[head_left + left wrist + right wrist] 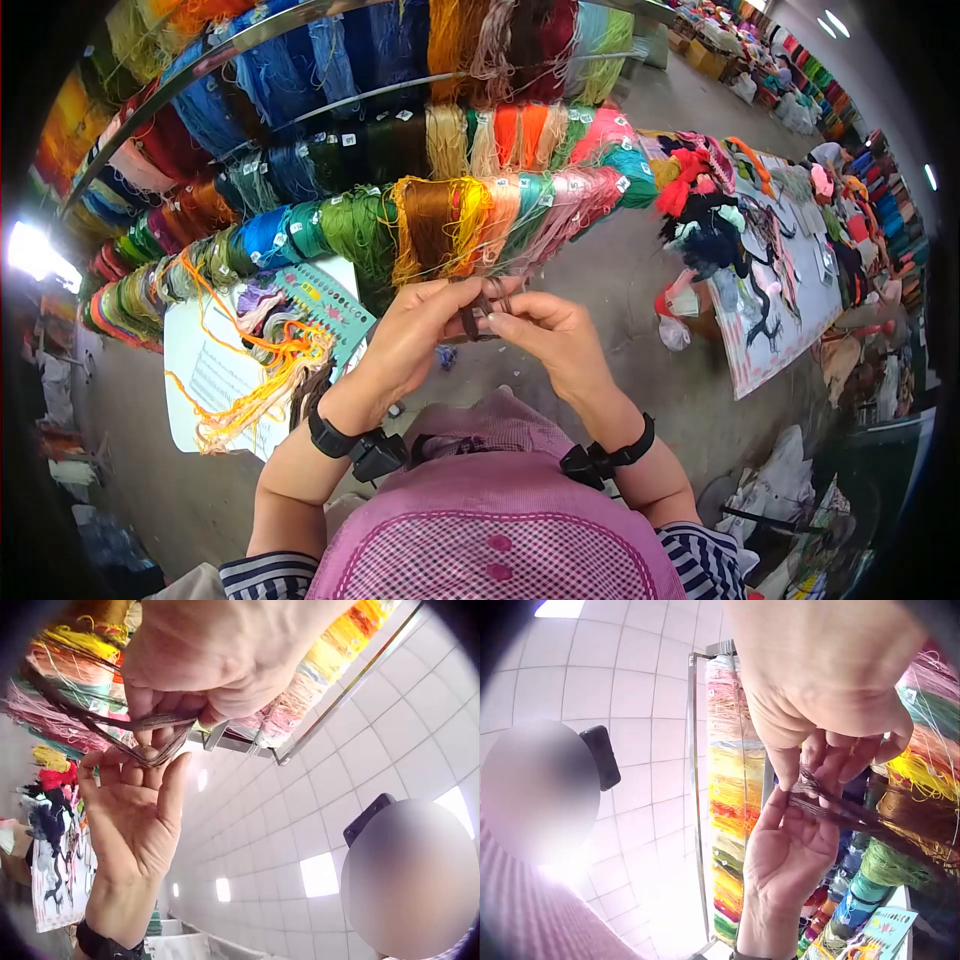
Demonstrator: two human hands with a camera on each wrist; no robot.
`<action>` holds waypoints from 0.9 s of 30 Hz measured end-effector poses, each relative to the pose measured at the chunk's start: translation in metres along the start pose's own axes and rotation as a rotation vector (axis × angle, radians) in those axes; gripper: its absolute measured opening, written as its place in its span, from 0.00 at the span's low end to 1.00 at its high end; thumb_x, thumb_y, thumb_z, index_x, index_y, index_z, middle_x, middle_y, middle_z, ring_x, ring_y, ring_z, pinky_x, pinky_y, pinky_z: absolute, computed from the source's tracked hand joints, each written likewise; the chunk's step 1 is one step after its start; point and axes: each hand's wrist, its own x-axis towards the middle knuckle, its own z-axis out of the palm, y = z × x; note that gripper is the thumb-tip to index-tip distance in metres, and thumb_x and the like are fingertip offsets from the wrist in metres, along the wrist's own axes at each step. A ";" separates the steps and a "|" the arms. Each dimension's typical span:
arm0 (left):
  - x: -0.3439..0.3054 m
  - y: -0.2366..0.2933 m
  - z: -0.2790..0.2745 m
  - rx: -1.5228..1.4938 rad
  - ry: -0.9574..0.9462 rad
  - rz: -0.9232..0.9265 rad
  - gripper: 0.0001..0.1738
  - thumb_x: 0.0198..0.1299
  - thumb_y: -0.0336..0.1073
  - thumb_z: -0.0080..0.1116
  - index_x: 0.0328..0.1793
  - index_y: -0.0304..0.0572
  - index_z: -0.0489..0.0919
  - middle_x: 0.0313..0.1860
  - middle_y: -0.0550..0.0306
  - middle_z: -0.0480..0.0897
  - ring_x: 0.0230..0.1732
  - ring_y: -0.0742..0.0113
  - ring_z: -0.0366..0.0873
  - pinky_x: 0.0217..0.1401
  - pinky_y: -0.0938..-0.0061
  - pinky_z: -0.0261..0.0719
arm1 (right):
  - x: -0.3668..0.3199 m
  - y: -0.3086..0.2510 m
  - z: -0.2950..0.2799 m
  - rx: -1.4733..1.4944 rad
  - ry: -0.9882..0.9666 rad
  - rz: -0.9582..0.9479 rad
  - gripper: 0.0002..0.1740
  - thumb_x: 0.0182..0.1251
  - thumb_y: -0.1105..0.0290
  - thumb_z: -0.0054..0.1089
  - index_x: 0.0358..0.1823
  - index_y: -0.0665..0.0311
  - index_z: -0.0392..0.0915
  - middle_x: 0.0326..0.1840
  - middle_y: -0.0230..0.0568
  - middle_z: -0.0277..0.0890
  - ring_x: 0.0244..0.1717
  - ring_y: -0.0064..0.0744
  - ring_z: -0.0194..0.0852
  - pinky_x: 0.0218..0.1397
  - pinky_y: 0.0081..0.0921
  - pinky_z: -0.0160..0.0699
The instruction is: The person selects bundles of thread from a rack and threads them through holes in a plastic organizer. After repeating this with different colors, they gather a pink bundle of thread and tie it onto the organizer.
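Observation:
In the head view my left hand (415,325) and right hand (550,335) meet in front of the rack. Between them runs a thin bundle of dark brown thread (169,720), bent into a loop. My left hand pinches it between thumb and fingers, as the left wrist view shows. The fingertips of my right hand (131,814) grip the loop close by. Loose strands of the brown thread (847,817) trail off past the palm in the right wrist view. Just behind the hands hang a brown hank (435,225) and a yellow hank (470,215).
Rows of numbered, coloured hanks fill the rack (340,105) ahead. At left, a white board (205,400) carries a teal colour card (335,310) and orange thread (310,345). A white table (745,365) with thread bundles stands at right.

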 end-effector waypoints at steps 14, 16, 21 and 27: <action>-0.012 0.006 -0.022 -0.049 0.021 0.061 0.18 0.70 0.37 0.48 0.50 0.26 0.81 0.55 0.45 0.82 0.51 0.65 0.82 0.59 0.73 0.78 | 0.013 0.002 0.014 0.160 0.025 -0.012 0.09 0.66 0.74 0.59 0.44 0.71 0.82 0.40 0.37 0.81 0.42 0.22 0.74 0.48 0.20 0.68; -0.014 0.011 -0.019 -0.156 0.095 0.012 0.20 0.71 0.39 0.46 0.54 0.28 0.79 0.56 0.44 0.81 0.52 0.64 0.82 0.55 0.73 0.78 | 0.020 0.004 0.012 0.173 -0.015 0.018 0.09 0.66 0.74 0.59 0.44 0.71 0.81 0.41 0.38 0.81 0.44 0.23 0.75 0.50 0.21 0.70; -0.015 0.006 -0.025 -0.160 0.042 0.052 0.22 0.71 0.38 0.45 0.56 0.23 0.77 0.58 0.41 0.79 0.56 0.61 0.80 0.60 0.70 0.77 | 0.029 0.007 0.026 0.215 -0.108 0.082 0.10 0.67 0.74 0.59 0.47 0.73 0.80 0.42 0.38 0.82 0.44 0.25 0.79 0.53 0.21 0.75; -0.022 0.013 -0.035 -0.046 0.062 0.114 0.18 0.68 0.33 0.46 0.51 0.20 0.78 0.58 0.38 0.79 0.56 0.59 0.80 0.64 0.68 0.76 | 0.035 0.005 0.032 0.148 -0.130 0.080 0.10 0.66 0.76 0.60 0.46 0.74 0.80 0.43 0.41 0.83 0.45 0.25 0.80 0.55 0.23 0.75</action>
